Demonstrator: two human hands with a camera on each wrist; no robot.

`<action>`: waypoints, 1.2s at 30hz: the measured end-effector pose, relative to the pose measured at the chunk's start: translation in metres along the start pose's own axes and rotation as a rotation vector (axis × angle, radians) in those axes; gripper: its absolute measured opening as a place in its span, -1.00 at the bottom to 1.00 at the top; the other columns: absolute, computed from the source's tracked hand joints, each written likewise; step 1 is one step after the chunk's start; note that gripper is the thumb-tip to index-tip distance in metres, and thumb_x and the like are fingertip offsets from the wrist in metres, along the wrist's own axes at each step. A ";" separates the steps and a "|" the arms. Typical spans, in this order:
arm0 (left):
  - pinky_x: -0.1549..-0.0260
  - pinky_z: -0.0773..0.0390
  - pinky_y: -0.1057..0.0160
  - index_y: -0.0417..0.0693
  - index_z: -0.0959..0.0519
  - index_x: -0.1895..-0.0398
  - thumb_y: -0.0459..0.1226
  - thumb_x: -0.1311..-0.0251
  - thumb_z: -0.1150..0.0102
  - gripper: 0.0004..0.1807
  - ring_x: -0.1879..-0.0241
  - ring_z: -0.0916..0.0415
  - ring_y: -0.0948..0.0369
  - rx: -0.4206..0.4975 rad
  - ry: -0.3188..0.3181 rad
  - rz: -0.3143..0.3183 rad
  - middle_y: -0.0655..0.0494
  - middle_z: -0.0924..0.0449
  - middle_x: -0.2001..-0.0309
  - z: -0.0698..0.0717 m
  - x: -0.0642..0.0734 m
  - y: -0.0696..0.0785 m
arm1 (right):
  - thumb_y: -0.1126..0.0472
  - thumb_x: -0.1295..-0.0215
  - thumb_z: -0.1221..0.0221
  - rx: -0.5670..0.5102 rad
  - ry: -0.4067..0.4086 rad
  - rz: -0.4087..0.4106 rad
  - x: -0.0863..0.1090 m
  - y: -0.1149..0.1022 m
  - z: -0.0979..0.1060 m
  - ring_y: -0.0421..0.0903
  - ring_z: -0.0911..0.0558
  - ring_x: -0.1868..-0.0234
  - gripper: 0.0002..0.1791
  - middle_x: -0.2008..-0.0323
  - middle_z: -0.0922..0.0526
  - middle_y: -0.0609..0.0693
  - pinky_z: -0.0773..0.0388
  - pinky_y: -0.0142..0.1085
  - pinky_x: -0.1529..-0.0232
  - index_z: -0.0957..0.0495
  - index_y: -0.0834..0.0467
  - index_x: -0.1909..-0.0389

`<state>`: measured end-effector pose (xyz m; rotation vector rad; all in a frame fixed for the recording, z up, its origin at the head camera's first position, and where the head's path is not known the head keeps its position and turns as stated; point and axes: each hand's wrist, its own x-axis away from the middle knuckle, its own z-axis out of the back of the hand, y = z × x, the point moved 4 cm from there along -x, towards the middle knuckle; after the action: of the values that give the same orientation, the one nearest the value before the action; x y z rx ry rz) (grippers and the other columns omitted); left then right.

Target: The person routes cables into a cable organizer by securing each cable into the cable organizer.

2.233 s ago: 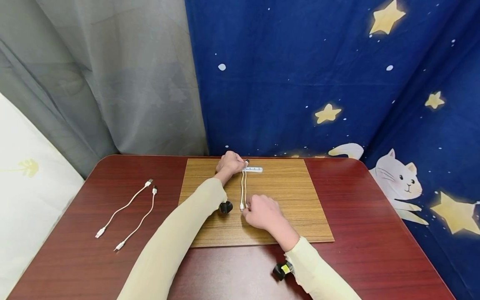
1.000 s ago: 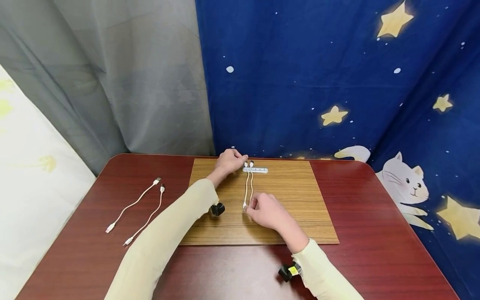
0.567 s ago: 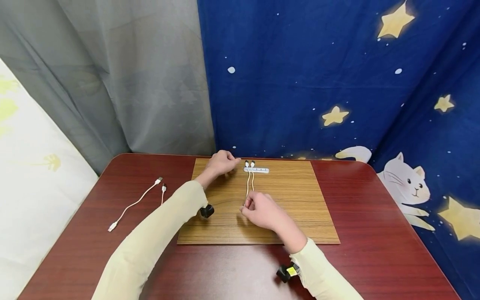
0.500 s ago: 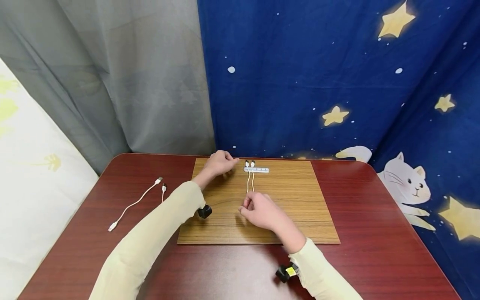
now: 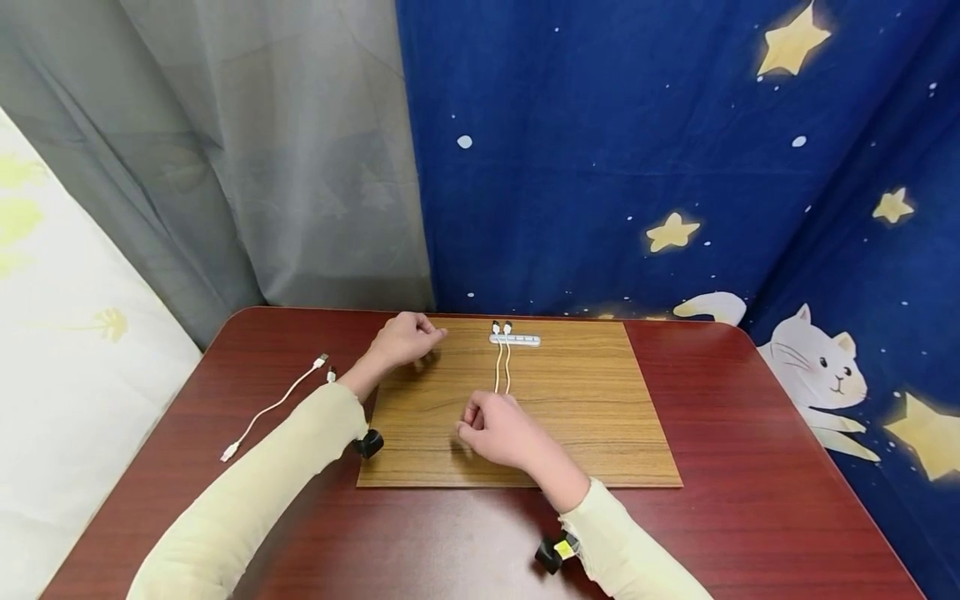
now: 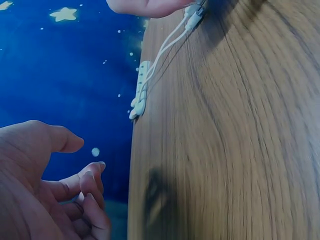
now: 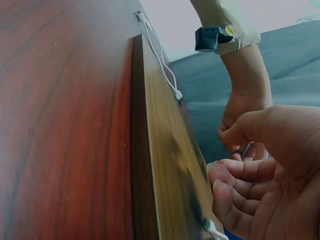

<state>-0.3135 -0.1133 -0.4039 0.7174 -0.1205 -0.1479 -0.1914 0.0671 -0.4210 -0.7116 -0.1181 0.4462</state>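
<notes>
Two white USB cables (image 5: 498, 367) lie side by side on the wood-grain board, seated in the left slots of a pale cable clip (image 5: 529, 341). Their dark plug ends stick out beyond the clip; in the left wrist view, the near plugs (image 6: 194, 20) lie by the other hand. My left hand (image 5: 405, 339), left of the clip, holds nothing, with thumb and loosely bent fingers apart. Above the lower middle of the board hovers my right hand (image 5: 501, 429), empty and relaxed, partly covering the cables' near ends in the head view.
A loose white USB cable (image 5: 273, 407) lies on the red-brown table (image 5: 750, 467), left of the board (image 5: 585, 417). Another cable (image 5: 332, 377) beside it is mostly behind the left sleeve. Curtains (image 5: 540, 208) hang directly behind the table's far edge.
The left hand has let go near the clip and moved left, away from it. My right hand has released the cable ends and drifted slightly left. Both cables now lie in the clip unheld.
</notes>
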 end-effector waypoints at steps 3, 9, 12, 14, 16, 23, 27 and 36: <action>0.32 -0.48 0.09 -0.06 -0.65 0.27 0.05 -0.34 -0.21 -0.64 0.42 -0.56 0.10 -0.012 0.018 -0.008 0.09 -0.65 0.40 0.010 0.006 -0.007 | 0.15 -0.33 -0.28 -0.003 -0.012 0.006 -0.001 -0.005 -0.006 -0.25 -0.49 0.57 -0.82 0.61 -0.52 -0.19 -0.46 -0.31 0.47 -0.51 0.02 0.44; 0.34 -0.47 0.11 -0.07 -0.64 0.23 0.08 -0.35 -0.20 -0.62 0.43 -0.51 0.13 0.010 0.021 -0.007 0.10 -0.62 0.39 0.029 0.019 -0.022 | 0.12 -0.33 -0.28 -0.003 -0.020 0.008 -0.004 -0.012 -0.014 -0.26 -0.49 0.58 -0.80 0.62 -0.54 -0.21 -0.45 -0.31 0.47 -0.50 -0.01 0.46; 0.35 -0.45 0.12 -0.07 -0.63 0.20 0.09 -0.36 -0.19 -0.60 0.41 -0.49 0.11 0.016 0.025 0.007 0.09 -0.62 0.37 0.036 0.026 -0.031 | 0.11 -0.33 -0.27 -0.006 -0.029 0.002 -0.004 -0.016 -0.016 -0.25 -0.49 0.60 -0.80 0.64 -0.54 -0.22 -0.44 -0.31 0.49 -0.50 -0.01 0.47; 0.36 -0.44 0.12 -0.08 -0.63 0.18 0.09 -0.37 -0.18 -0.59 0.40 -0.48 0.11 0.008 0.030 0.018 0.07 -0.62 0.34 0.041 0.031 -0.038 | 0.11 -0.33 -0.27 -0.006 -0.035 -0.001 -0.004 -0.018 -0.019 -0.26 -0.48 0.60 -0.80 0.65 -0.54 -0.22 -0.43 -0.32 0.50 -0.50 -0.01 0.47; 0.34 -0.44 0.12 -0.09 -0.63 0.17 0.09 -0.37 -0.17 -0.58 0.37 -0.49 0.11 -0.017 0.041 0.029 0.08 -0.63 0.31 0.046 0.036 -0.045 | 0.11 -0.32 -0.27 -0.005 -0.038 0.002 -0.005 -0.020 -0.022 -0.26 -0.48 0.61 -0.79 0.65 -0.53 -0.22 -0.43 -0.32 0.50 -0.49 -0.01 0.48; 0.36 -0.43 0.11 -0.15 -0.60 0.14 0.02 -0.40 -0.17 -0.62 0.40 -0.47 0.09 -0.049 0.033 0.077 0.05 -0.59 0.36 0.063 0.053 -0.067 | 0.12 -0.28 -0.28 -0.003 -0.046 0.032 -0.010 -0.028 -0.036 -0.27 -0.43 0.60 -0.79 0.61 -0.48 -0.21 -0.39 -0.36 0.53 -0.48 -0.02 0.50; 0.37 -0.42 0.12 -0.16 -0.60 0.16 0.01 -0.40 -0.18 -0.62 0.38 -0.48 0.09 -0.067 0.026 0.092 0.06 -0.58 0.40 0.071 0.062 -0.079 | 0.12 -0.28 -0.28 0.004 -0.052 0.051 -0.013 -0.035 -0.043 -0.28 -0.41 0.61 -0.79 0.62 -0.46 -0.21 -0.37 -0.37 0.53 -0.47 -0.02 0.51; 0.40 -0.43 0.13 -0.19 -0.67 0.15 0.05 -0.41 -0.17 -0.56 0.36 -0.49 0.10 -0.091 0.001 0.114 -0.01 -0.63 0.30 0.083 0.072 -0.103 | 0.07 -0.31 -0.29 0.020 -0.084 0.060 -0.018 -0.050 -0.060 -0.28 -0.40 0.62 -0.74 0.64 -0.46 -0.21 -0.35 -0.37 0.57 -0.47 -0.02 0.53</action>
<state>-0.2652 -0.2557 -0.4058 0.6183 -0.1523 -0.0440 -0.1743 -0.0102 -0.4326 -0.6783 -0.1712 0.5347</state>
